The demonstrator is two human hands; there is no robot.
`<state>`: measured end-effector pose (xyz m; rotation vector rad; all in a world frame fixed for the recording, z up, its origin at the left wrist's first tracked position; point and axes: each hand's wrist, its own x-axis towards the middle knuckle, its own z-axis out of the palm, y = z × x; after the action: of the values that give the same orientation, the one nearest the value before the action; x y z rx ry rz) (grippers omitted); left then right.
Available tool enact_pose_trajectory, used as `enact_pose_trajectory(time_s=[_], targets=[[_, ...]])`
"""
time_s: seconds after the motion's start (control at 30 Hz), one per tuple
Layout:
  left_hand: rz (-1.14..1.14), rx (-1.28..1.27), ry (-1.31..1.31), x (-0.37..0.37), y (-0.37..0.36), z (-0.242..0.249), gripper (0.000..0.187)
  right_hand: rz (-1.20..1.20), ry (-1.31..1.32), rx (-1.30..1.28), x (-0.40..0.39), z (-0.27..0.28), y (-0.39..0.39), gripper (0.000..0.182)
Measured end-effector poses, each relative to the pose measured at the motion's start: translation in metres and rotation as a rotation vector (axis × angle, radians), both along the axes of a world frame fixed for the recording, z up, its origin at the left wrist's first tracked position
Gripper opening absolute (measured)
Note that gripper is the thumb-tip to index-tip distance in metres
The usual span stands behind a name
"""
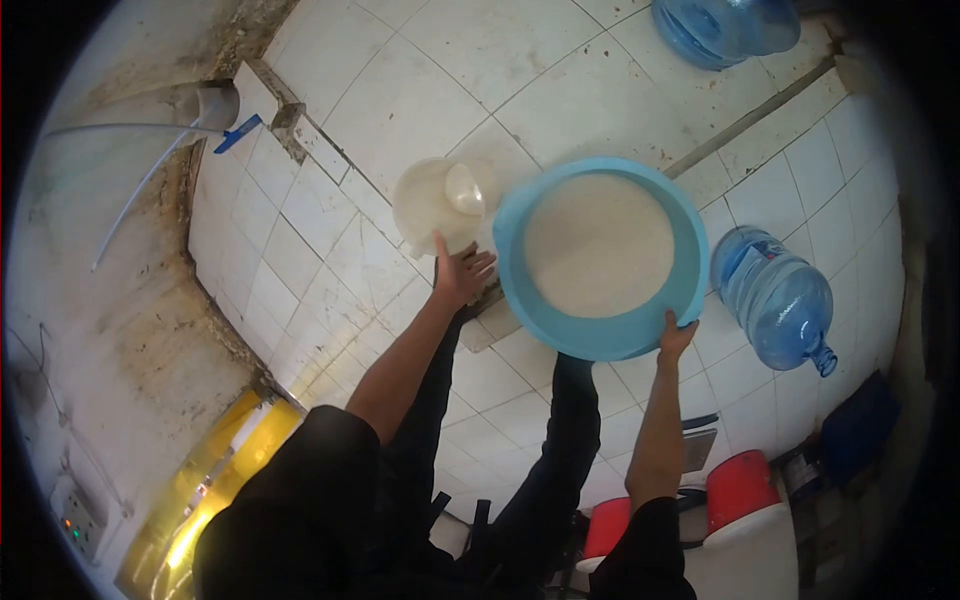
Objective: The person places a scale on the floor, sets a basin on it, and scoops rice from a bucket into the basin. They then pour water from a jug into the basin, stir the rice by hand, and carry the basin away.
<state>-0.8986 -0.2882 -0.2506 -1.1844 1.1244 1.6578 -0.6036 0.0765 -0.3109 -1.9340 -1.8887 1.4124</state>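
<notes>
A round light-blue basin [603, 342] holds a pale, whitish content that covers its bottom. My right hand [677, 336] grips the basin's lower right rim, thumb on the inner side. Left of the basin is a whitish translucent container [420, 205] with a small pale scoop or bowl [462, 188] in it. My left hand [463, 273] is at the lower edge of that container, fingers spread and apart, with nothing in it. It is close to the basin's left side.
A large blue water bottle [775, 300] lies right of the basin, and another [725, 25] is at the top right. Raised tile edges [750, 122] cross the floor. Red buckets [740, 490] are at the bottom right. A blue-headed squeegee [238, 133] is at the upper left.
</notes>
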Motion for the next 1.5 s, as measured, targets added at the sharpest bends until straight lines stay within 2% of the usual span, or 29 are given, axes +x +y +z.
enact_pose_trajectory(time_s=[0.03,0.07,0.13,0.17,0.23,0.27,0.3,0.37,0.4,0.47,0.53,0.6,0.67,0.7,0.77,0.8,0.87,0.9,1.03,1.1,1.13,1.17,1.2,1.23,1.27,1.3,1.33,1.4,1.5], targets=[[0.265,-0.062,-0.100,-0.009,-0.004,0.012,0.070,-0.015,-0.030,0.017,-0.003,0.001,-0.002,0.059],[0.257,-0.061,-0.098,-0.017,-0.016,0.000,0.070,-0.023,-0.028,0.018,-0.004,0.002,-0.003,0.059],[0.189,-0.145,0.186,-0.023,-0.050,-0.049,0.060,0.014,-0.101,0.017,-0.007,0.008,0.000,0.059],[0.159,-0.175,0.225,-0.031,-0.067,-0.072,0.047,0.027,-0.102,0.015,-0.007,0.006,0.001,0.055],[0.045,-0.230,0.392,-0.066,-0.070,-0.069,0.044,0.025,-0.087,0.012,-0.008,0.010,0.001,0.056],[0.091,-0.257,0.402,-0.089,-0.065,-0.064,0.042,0.028,-0.065,0.004,-0.009,0.012,-0.001,0.057],[0.084,-0.197,0.453,-0.113,-0.076,-0.081,0.048,0.020,-0.074,0.007,-0.009,0.009,-0.002,0.057],[0.182,-0.104,0.505,-0.157,-0.053,-0.054,0.068,0.035,-0.064,0.048,0.001,0.000,0.001,0.059],[0.177,-0.103,0.495,-0.165,-0.040,-0.047,0.068,0.031,-0.075,0.048,0.003,0.000,0.002,0.059],[0.131,-0.226,0.364,-0.178,-0.018,-0.039,0.085,0.061,-0.043,0.046,0.001,0.001,0.002,0.060],[-0.406,-0.128,0.425,-0.156,-0.007,-0.054,0.091,0.056,-0.059,0.058,0.000,0.000,0.002,0.056],[-0.846,-0.102,0.419,-0.132,0.030,-0.039,0.084,0.069,-0.072,0.062,-0.005,0.005,0.004,0.051],[-1.250,-0.277,0.688,-0.104,0.063,-0.029,0.074,0.190,-0.269,0.042,-0.008,0.021,0.010,0.044],[-1.246,-0.271,0.710,-0.096,0.078,-0.029,0.074,0.184,-0.257,0.060,-0.012,0.028,0.013,0.044],[-1.267,-0.480,0.764,-0.083,0.087,-0.040,0.064,0.022,0.005,-0.131,-0.022,0.039,0.015,0.040],[-1.255,-0.482,0.771,-0.089,0.087,-0.045,0.064,0.030,0.010,-0.124,-0.029,0.040,0.012,0.040],[-1.313,-0.506,0.734,-0.094,0.081,-0.060,0.060,-0.102,0.066,-0.111,-0.036,0.043,0.010,0.045],[-1.259,-0.415,0.604,-0.105,0.084,-0.037,0.057,-0.086,0.054,-0.106,-0.047,0.045,0.012,0.045],[-1.154,-0.433,0.507,-0.114,0.052,-0.056,0.067,0.140,0.035,0.047,-0.112,0.050,0.038,0.040],[-1.026,-0.600,0.592,-0.117,0.031,-0.075,0.053,0.289,-0.070,0.100,-0.162,0.048,0.052,0.042],[-1.032,-0.591,0.586,-0.120,0.024,-0.076,0.053,0.381,-0.078,0.152,-0.182,0.035,0.061,0.043],[-0.900,-0.557,0.559,-0.125,0.017,-0.074,0.052,0.470,-0.089,0.205,-0.201,0.022,0.070,0.045],[-0.769,-0.517,0.538,-0.132,0.013,-0.078,0.051,0.476,-0.080,0.236,-0.237,0.030,0.067,0.049],[-0.773,-0.504,0.543,-0.141,0.009,-0.087,0.051,0.471,0.023,0.266,-0.263,0.021,0.070,0.055],[-0.676,-0.517,0.551,-0.149,0.002,-0.098,0.053,0.529,-0.066,0.269,-0.293,0.020,0.073,0.062],[-0.584,-0.530,0.554,-0.152,-0.004,-0.108,0.056,0.609,0.001,0.321,-0.312,0.009,0.077,0.063],[-0.594,-0.520,0.558,-0.158,-0.005,-0.114,0.056,0.690,0.075,0.377,-0.331,-0.006,0.083,0.063],[-0.513,-0.512,0.600,-0.167,-0.004,-0.118,0.054,0.714,-0.045,0.287,-0.356,-0.037,0.089,0.067],[-0.514,-0.514,0.617,-0.185,0.006,-0.118,0.053,0.709,0.012,0.241,-0.366,-0.074,0.092,0.076]])
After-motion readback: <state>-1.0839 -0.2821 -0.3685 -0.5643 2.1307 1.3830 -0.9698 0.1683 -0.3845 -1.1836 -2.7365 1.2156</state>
